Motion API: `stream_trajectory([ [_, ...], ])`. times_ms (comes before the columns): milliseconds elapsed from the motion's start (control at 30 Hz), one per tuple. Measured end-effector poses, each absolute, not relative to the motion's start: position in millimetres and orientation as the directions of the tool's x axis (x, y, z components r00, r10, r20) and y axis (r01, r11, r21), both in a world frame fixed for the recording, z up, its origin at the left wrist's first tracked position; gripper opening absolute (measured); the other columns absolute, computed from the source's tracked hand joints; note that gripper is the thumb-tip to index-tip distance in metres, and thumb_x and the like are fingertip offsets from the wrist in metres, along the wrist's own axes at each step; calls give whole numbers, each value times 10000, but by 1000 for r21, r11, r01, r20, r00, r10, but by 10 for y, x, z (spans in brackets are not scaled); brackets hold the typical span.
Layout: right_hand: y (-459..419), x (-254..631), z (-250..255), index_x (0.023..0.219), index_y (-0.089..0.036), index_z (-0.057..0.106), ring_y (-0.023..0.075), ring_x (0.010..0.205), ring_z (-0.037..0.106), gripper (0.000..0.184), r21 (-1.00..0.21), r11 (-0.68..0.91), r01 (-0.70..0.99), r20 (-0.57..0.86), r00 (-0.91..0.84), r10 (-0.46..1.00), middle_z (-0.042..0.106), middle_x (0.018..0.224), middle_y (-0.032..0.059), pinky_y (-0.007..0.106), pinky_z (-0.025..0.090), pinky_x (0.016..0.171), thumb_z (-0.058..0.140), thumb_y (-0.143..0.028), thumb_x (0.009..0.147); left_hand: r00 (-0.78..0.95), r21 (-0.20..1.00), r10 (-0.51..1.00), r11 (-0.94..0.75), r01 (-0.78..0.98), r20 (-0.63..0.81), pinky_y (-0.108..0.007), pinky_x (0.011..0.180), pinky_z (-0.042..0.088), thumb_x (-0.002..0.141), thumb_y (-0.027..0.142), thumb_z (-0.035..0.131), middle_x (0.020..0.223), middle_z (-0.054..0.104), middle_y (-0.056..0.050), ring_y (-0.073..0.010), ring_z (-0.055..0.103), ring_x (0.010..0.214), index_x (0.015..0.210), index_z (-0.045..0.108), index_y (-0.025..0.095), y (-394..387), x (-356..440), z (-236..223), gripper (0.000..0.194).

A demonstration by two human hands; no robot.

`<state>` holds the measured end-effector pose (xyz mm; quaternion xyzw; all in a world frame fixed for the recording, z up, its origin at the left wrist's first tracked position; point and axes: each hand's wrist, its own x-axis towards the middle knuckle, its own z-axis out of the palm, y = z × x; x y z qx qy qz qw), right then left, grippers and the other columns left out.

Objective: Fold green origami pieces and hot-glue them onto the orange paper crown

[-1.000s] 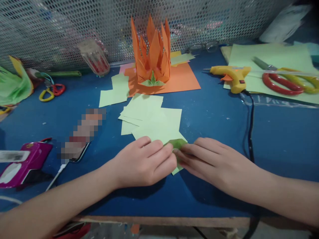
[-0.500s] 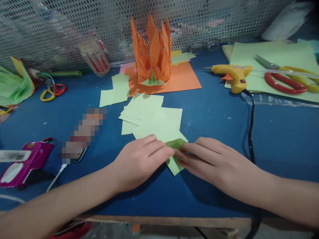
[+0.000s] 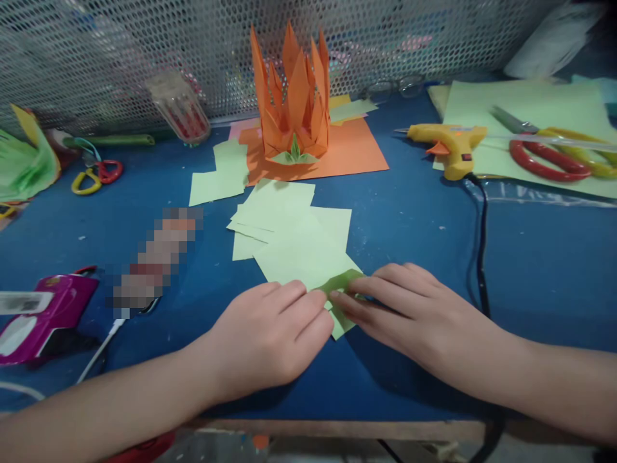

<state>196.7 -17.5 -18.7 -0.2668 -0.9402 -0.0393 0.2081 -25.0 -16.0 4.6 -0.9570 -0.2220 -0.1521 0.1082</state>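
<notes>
Nearer the front edge than a moment ago, the left hand [image 3: 270, 337] has dropped slightly and curls its fingers more, while the right hand [image 3: 424, 315] has barely moved. Left fingers are narrow, holding the left side of the green piece [image 3: 342, 281]; right fingers, also narrow, hold its right side. Both thumbs are hidden, so their exact grip cannot be told. Partly folded, the piece is on the near side of the orange model [image 3: 296, 103], a little to its right, at the near corner of the green sheets [image 3: 299, 225]. One pointed end shows below the fingertips.

The model stands upright on an orange sheet [image 3: 359, 148], with a small green leaf shape [image 3: 295, 154] at its front. Well to its right, the glue gun [image 3: 448, 138] lies beside large scissors [image 3: 549, 161], which rest on green paper [image 3: 525, 103]. To its left are a clear jar [image 3: 180, 112], leaning against the mesh [image 3: 216, 45], and, farther left, small scissors [image 3: 110, 171]. Left and nearer, a pixelated object [image 3: 154, 257] and a purple case [image 3: 62, 302] lie on the blue surface [image 3: 409, 225].
</notes>
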Motion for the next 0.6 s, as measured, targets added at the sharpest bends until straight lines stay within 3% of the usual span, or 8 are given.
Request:
stream_trajectory([
  [167,-187,1971,-185,1025,-138,687,185,819,505,406,-67,861,503,401,-777,485,677,911,70,325,352,659,282,-162,1001,861,-145,397,-877,458,317,-276,486,426,957,74,321,769,707,-67,-169,607,627,843,633,119,-231,-254,56,335],
  [600,-185,1959,-156,942,-142,710,168,785,512,402,27,865,501,424,-789,444,694,891,53,323,363,634,311,-117,983,877,-278,386,-842,462,288,-290,537,475,903,67,393,870,744,-100,-197,660,710,986,664,61,-409,-228,59,283],
])
